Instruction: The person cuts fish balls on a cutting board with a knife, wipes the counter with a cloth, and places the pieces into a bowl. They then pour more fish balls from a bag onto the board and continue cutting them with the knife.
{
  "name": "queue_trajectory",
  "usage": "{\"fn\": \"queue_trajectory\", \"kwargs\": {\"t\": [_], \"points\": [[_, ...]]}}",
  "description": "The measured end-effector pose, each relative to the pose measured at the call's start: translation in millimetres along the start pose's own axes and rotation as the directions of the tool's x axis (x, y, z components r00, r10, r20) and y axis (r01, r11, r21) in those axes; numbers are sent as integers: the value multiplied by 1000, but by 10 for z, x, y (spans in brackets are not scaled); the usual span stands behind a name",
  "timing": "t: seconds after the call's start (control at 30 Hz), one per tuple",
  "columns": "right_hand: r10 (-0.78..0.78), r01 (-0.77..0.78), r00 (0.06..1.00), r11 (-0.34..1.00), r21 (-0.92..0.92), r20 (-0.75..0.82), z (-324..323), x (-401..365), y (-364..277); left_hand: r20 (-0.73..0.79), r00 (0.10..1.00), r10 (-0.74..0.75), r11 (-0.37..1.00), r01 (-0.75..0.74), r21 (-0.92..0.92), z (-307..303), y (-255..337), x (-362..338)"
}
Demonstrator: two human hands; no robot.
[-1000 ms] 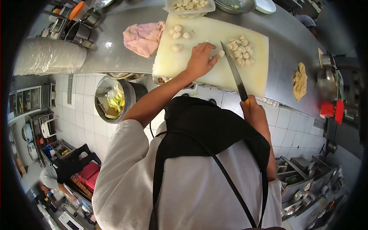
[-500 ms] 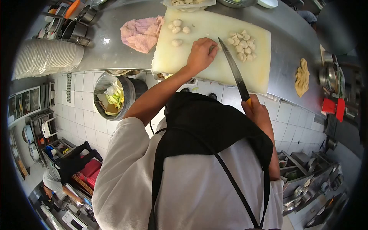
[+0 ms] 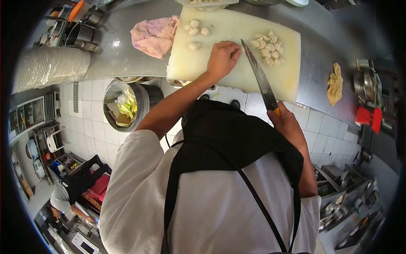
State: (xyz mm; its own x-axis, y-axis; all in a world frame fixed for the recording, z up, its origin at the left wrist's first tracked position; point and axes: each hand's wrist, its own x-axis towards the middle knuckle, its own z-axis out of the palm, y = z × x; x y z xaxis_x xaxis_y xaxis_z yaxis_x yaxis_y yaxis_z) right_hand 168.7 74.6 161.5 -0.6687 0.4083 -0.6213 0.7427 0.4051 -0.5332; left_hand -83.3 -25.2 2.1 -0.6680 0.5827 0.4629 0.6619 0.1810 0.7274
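Note:
My left hand (image 3: 222, 59) rests on the white cutting board (image 3: 190, 70), its fingers curled over a pale ball that is mostly hidden under them. My right hand (image 3: 287, 125) grips the yellow handle of a long knife (image 3: 259, 76). The blade lies across the board's near edge, its tip right beside my left fingertips. A pile of cut pale pieces (image 3: 267, 47) sits to the right of the blade. Several whole balls (image 3: 194, 27) lie at the board's far left.
A pink cloth (image 3: 154, 36) lies left of the board on the steel counter (image 3: 114, 55), and a yellow cloth (image 3: 335, 84) lies to the right. Below the counter stands a bin of scraps (image 3: 127, 108). Stacked white dishes (image 3: 50, 67) and metal pots (image 3: 80, 34) are at far left. Another person (image 3: 63, 199) crouches lower left.
My left hand has drawn its fingers in over the ball, which showed at the fingertips before. The knife has shifted slightly closer to those fingers.

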Motion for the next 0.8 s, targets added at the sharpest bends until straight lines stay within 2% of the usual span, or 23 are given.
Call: {"fn": "queue_trajectory", "kwargs": {"t": [0.2,0.3,0.4,0.43,0.57,0.67,0.7,0.8], "points": [[5,-5,1000,1000,-19,11,29,81,65,-2,1000,-14,1000,14,-23,-9,18,-3],[-133,130,991,986,-102,-31,170,238,286,-8,1000,3,1000,-3,5,-8,-2,-10],[-74,75,997,992,-100,13,246,322,253,-23,1000,21,1000,-21,23,-8,-10,38],[-85,86,996,994,-67,20,254,314,236,-37,999,24,1000,-23,19,-10,-5,26],[-181,175,983,976,-127,-40,380,443,343,-32,997,75,996,-73,44,7,-14,-7],[-115,116,993,993,-40,19,246,397,251,3,998,58,995,-58,77,7,10,10],[44,-45,996,999,12,78,125,314,67,1,994,111,990,-111,81,3,9,35],[-146,138,984,987,-85,-101,216,401,329,-9,992,128,991,-127,46,34,30,21]]}}
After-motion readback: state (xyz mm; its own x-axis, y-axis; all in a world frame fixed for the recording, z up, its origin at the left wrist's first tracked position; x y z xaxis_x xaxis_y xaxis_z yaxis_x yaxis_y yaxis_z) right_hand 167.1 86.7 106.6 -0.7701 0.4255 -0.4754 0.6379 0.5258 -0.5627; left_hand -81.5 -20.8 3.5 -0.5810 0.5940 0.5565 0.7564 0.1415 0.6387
